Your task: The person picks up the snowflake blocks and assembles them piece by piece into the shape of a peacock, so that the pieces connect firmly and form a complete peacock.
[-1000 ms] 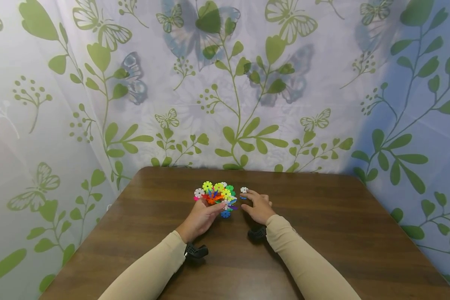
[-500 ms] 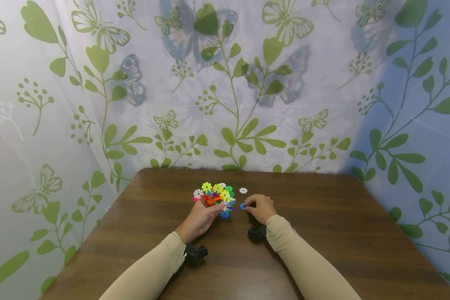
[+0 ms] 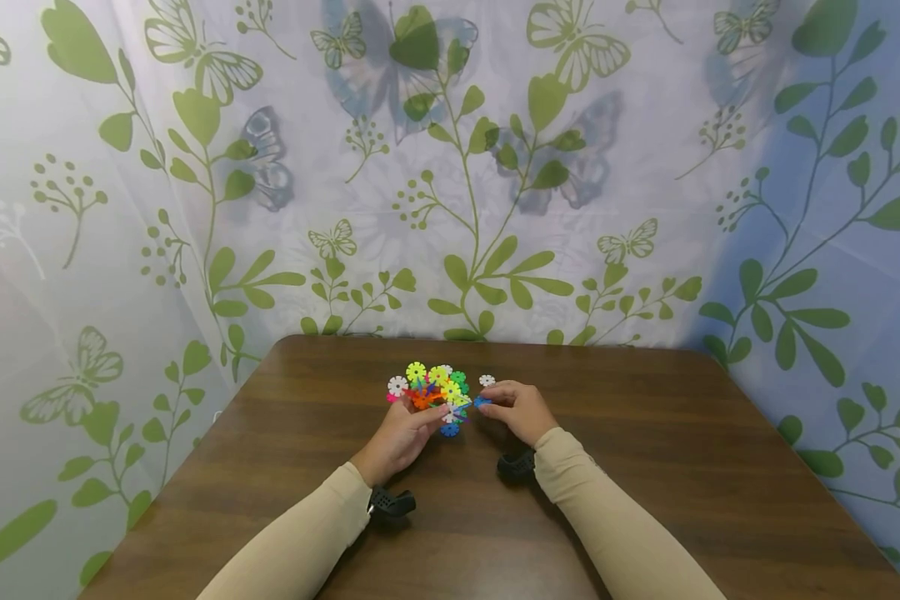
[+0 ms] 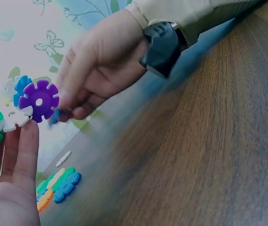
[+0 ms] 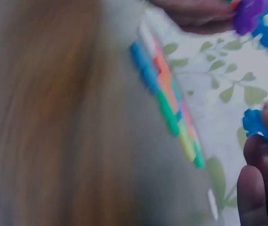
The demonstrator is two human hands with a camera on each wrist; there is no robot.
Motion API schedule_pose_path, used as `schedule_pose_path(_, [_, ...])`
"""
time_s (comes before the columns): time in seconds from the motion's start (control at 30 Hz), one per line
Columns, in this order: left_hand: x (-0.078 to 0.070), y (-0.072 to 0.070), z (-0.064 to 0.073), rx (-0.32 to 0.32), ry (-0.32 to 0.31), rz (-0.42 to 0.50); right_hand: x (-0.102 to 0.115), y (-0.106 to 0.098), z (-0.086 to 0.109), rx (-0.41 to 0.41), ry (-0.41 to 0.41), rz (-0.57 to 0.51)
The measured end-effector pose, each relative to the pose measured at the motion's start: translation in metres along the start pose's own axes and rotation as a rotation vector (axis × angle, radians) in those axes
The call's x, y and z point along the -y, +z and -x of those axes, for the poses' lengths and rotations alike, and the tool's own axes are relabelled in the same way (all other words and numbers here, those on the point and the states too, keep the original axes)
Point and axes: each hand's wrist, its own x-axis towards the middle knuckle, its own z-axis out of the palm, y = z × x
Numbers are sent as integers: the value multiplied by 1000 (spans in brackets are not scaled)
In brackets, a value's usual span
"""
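In this apparently part-built assembly, the left hand grips a joined disc cluster, the right hand pinches a blue disc (not yet attached) beside it, and further discs lie on the table.

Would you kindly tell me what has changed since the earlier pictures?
The right hand has taken hold of a blue, notched plastic disc and moved it slightly up and left in the head view, toward the multicoloured cluster of notched plastic discs. The left hand still holds that cluster; the white, notched plastic disc stays on the brown wooden table.
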Motion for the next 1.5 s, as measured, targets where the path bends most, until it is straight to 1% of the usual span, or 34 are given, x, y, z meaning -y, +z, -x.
schedule_pose_path(0.07, [0, 0, -1, 4, 1, -1, 2, -1, -1, -16, 1, -121])
schedule_pose_path(0.13, [0, 0, -1, 9, 2, -1, 5, -1, -2, -26, 4, -275])
schedule_pose_path(0.23, [-1, 1, -1, 17, 4, -6, 9, -1, -2, -18, -10, -455])
schedule_pose_path(0.3, [0, 0, -1, 24, 4, -10, 11, 0, -2, 0, -12, -538])
schedule_pose_path(0.4, [1, -1, -1, 34, 3, -16, 14, 1, 0, 23, -5, -577])
schedule_pose_path(0.63, [1, -2, 0, 53, -9, -70, 16, 3, 0, 76, -13, -568])
schedule_pose_path(0.73, [2, -2, 0, 56, -12, -85, 16, 3, 1, 86, -15, -566])
schedule_pose_path(1.0, [0, -1, 1, 46, -17, -95, 19, 2, 3, 106, -14, -545])
schedule_pose_path(1.17, [3, -2, 0, 42, -2, -112, 19, 2, 3, 129, -27, -535])
schedule_pose_path(1.3, [4, -3, 0, 39, 7, -131, 19, 3, 3, 124, -35, -509])
schedule_pose_path(1.5, [4, -2, -1, 39, 18, -117, 17, 3, 4, 123, -57, -460])
